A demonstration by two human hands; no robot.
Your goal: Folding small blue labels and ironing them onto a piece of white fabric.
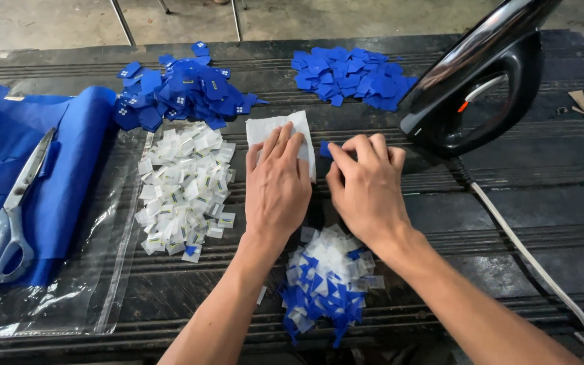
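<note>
My left hand (277,182) lies flat, fingers together, pressing on a white cloth piece (265,128) on the dark table. Just to its right, my right hand (366,182) has its fingers curled around a small blue fabric square (325,149), whose corner shows between the two hands. A black iron (481,81) stands upright just right of my right hand. Below my wrists lies a pile of mixed white and blue scraps (326,284).
Two piles of blue squares (184,88) (353,74) lie at the back. A pile of white labels (184,182) sits on a clear plastic sheet (69,290). Scissors (11,216) rest on blue cloth (62,169) at left. The iron's white cord (535,263) runs toward the front right.
</note>
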